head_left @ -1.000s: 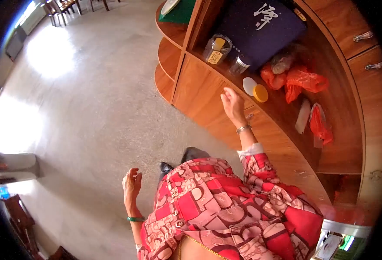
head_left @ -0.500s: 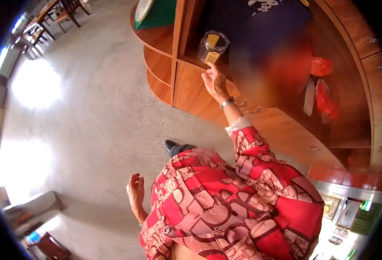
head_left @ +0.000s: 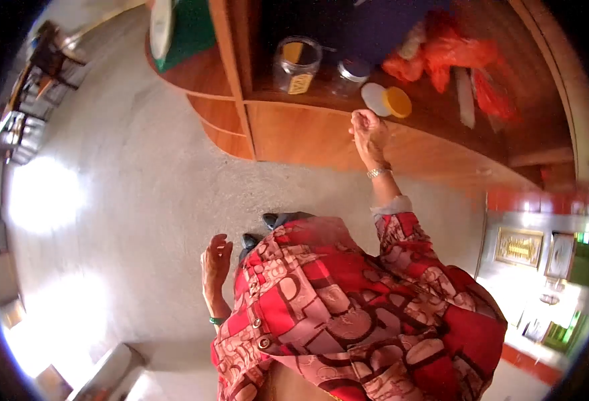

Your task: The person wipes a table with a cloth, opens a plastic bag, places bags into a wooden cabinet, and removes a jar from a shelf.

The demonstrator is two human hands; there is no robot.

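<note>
My right hand (head_left: pixel 370 137), with a metal watch at the wrist, is raised in front of the cabinet shelf's edge. Its fingers are loosely bent, and I see nothing in them. Just beyond the fingertips lie a white disc (head_left: pixel 373 99) and a yellow lid (head_left: pixel 398 102). To their left stand a small clear jar with a silvery lid (head_left: pixel 352 71) and a larger clear jar with a yellow label (head_left: pixel 297 65). Low on the left, my left hand (head_left: pixel 216 266) hangs beside the patterned shirt, over the floor, its fingers half bent and apart, holding nothing.
Red plastic bags (head_left: pixel 451 53) and a pale strip (head_left: pixel 465 99) lie on the cabinet shelf (head_left: pixel 428 117), in front of a dark blue item. Rounded side shelves (head_left: pixel 216 113) jut out at the left, with a green item on top. Chairs are far off at the upper left.
The view has turned, and the cabinet sits higher in it. My right hand went left towards the large jar, then came back right, near the yellow lid. My left hand still hangs low.
</note>
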